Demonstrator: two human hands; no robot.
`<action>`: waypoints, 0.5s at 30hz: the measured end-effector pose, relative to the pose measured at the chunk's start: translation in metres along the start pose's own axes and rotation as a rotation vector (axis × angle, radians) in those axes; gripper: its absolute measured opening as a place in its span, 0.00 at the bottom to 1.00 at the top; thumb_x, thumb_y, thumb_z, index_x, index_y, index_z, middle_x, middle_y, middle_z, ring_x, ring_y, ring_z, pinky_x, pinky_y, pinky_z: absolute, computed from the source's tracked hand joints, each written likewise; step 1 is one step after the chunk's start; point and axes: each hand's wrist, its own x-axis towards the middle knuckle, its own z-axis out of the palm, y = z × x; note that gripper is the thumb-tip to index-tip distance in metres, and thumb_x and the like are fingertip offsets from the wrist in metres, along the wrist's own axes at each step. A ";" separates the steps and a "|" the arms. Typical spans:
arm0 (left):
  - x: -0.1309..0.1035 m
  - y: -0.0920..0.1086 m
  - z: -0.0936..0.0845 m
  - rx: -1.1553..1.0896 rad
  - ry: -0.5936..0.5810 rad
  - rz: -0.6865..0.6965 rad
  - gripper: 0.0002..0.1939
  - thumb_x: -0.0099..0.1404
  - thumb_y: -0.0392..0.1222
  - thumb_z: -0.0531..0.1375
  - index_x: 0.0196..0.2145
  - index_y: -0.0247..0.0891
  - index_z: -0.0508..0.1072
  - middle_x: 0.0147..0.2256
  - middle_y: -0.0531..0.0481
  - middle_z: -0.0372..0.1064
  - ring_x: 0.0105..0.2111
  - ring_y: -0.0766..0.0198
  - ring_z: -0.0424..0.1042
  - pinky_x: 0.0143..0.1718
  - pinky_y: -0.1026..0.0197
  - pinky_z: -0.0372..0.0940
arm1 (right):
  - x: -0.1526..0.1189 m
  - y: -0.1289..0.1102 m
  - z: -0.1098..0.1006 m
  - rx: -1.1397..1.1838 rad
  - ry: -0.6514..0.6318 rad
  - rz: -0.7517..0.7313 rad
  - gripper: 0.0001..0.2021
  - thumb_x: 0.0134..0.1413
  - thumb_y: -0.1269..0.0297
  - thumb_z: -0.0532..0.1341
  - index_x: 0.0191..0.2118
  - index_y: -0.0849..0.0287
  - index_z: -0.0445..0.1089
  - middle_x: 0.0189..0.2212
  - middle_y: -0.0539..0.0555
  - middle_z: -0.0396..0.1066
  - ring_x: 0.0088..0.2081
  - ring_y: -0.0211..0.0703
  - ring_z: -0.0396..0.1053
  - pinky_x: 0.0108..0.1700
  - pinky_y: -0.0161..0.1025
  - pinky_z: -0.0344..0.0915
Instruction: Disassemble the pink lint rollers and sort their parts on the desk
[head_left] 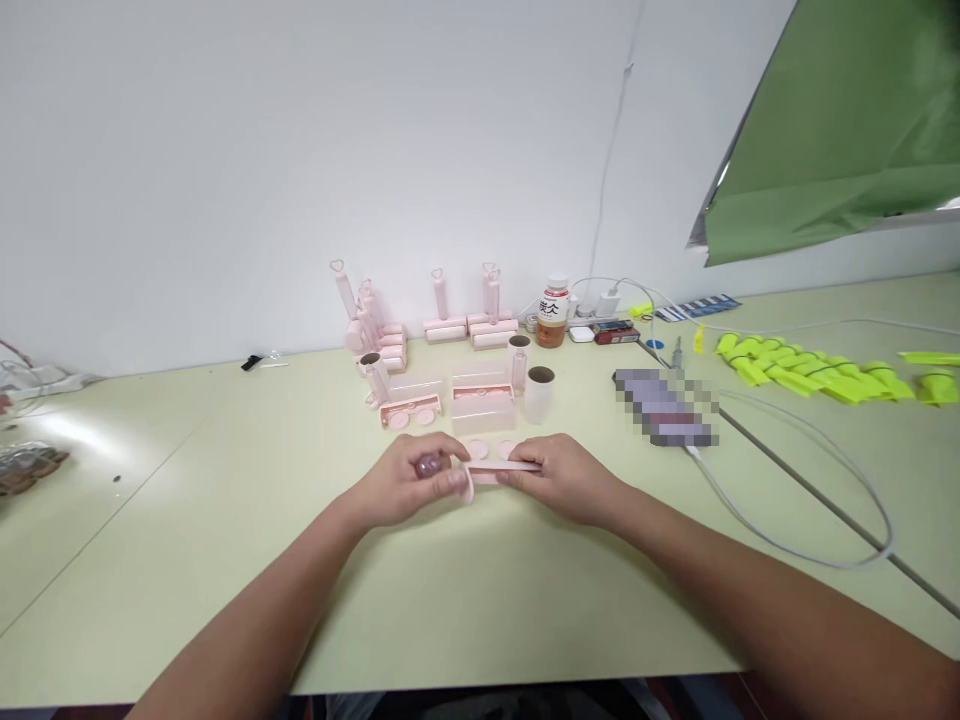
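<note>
Between my hands, low over the table, is a flat pale pink strip (491, 470). My right hand (562, 475) is closed on its right end. My left hand (412, 480) pinches a pink round-edged piece (469, 484) at the strip's left end, and a small shiny purplish object (428, 464) sits among its fingers. Just beyond the hands lie pink discs (477, 450). Farther back are an open pink case with two round parts (409, 415) and a translucent pink box (484, 410).
Along the wall stand several pink tubes with heart-shaped tops (439, 295) and a labelled bottle (552, 315). White cups (539, 398) are behind the hands. A phone (664, 408) with a cable (795, 552) and yellow-green pieces (817, 370) lie at the right.
</note>
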 end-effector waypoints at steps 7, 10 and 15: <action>0.002 0.006 0.003 0.294 -0.136 0.021 0.12 0.65 0.48 0.58 0.39 0.38 0.76 0.28 0.51 0.71 0.27 0.68 0.65 0.29 0.66 0.59 | 0.002 0.004 -0.007 -0.020 0.123 0.071 0.13 0.55 0.54 0.60 0.36 0.59 0.74 0.34 0.55 0.74 0.33 0.43 0.69 0.34 0.37 0.61; 0.002 0.003 -0.003 0.343 -0.043 -0.012 0.11 0.66 0.47 0.57 0.35 0.38 0.74 0.28 0.52 0.69 0.26 0.69 0.64 0.30 0.66 0.59 | -0.008 -0.002 -0.017 -0.058 0.409 -0.038 0.19 0.57 0.51 0.58 0.47 0.61 0.71 0.42 0.60 0.73 0.38 0.48 0.70 0.39 0.42 0.65; 0.003 -0.003 -0.009 0.373 0.077 -0.027 0.10 0.66 0.46 0.56 0.35 0.38 0.72 0.27 0.54 0.66 0.26 0.69 0.61 0.29 0.66 0.57 | -0.025 -0.017 -0.003 -0.181 0.371 -0.317 0.18 0.64 0.56 0.52 0.46 0.62 0.72 0.40 0.63 0.75 0.43 0.52 0.71 0.46 0.47 0.67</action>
